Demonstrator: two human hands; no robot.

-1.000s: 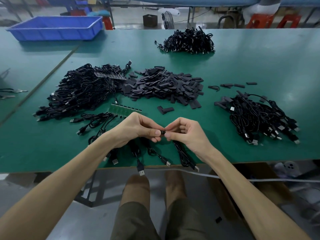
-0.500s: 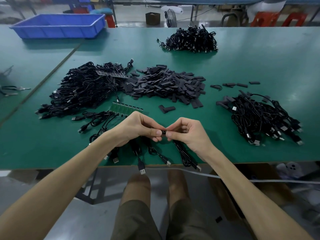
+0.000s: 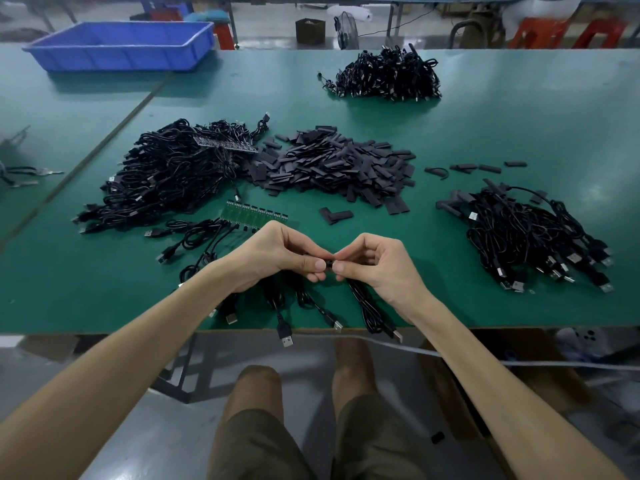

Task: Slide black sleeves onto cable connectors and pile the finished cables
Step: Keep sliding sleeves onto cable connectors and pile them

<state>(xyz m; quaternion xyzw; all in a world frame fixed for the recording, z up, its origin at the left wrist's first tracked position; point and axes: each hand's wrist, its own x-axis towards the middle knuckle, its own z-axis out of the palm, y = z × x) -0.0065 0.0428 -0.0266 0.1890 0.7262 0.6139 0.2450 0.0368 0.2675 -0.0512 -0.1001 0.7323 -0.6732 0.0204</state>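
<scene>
My left hand [image 3: 277, 252] and my right hand [image 3: 377, 263] meet over the table's near edge, fingertips pinching a small black sleeve [image 3: 329, 264] on a cable end between them. The held cable [image 3: 369, 311] trails from under my right hand toward the table edge. A heap of loose black sleeves [image 3: 332, 164] lies in the middle. A large tangle of cables [image 3: 169, 174] sits to its left. Another cable pile [image 3: 530, 233] lies at the right. A third pile [image 3: 388, 76] is far back.
A green circuit board strip [image 3: 256, 214] with cables attached lies just beyond my left hand; several USB plugs [image 3: 287, 339] hang over the table edge. A blue bin [image 3: 121, 46] stands at the back left. Loose sleeves [image 3: 485, 168] lie scattered at right. My knees show below the green table [image 3: 519, 126].
Both hands stay together pinching the sleeve and cable end; the fingers shift only slightly. Nothing else on the table has moved.
</scene>
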